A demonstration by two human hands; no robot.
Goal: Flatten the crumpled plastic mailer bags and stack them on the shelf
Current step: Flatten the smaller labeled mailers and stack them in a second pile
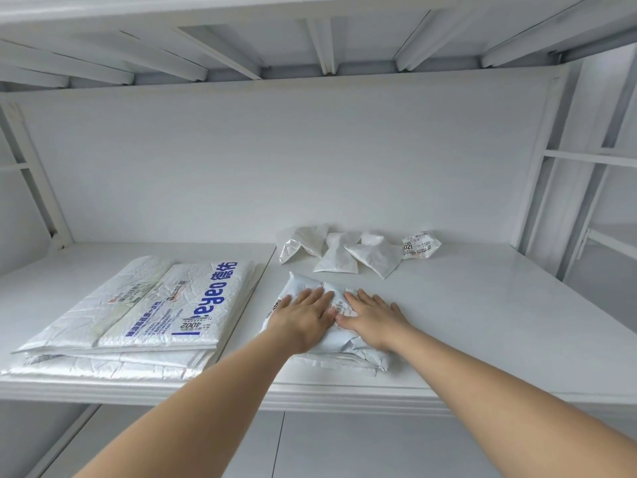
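The left grip, a bare hand, lies flat with straight fingers pressing down on a pale mailer bag. The right grip lies just beside it in the same released, flat-palmed way, the two thumbs almost touching. Neither curls round anything. The bag sits near the front edge of the white shelf, right of centre. The hands cover most of its top and all but a strip of its label, whose print is too small to read.

To the left lies a stack of flattened mailers. Its top bag bears blue lettering seen upside down. The lower bags show only their edges, so I cannot count them.

Behind the hands, near the back wall, sits a cluster of crumpled bags, overlapping so that their number is unclear. A small crumpled labelled bag lies just to their right. Both forearms are cut off by the bottom of the view.
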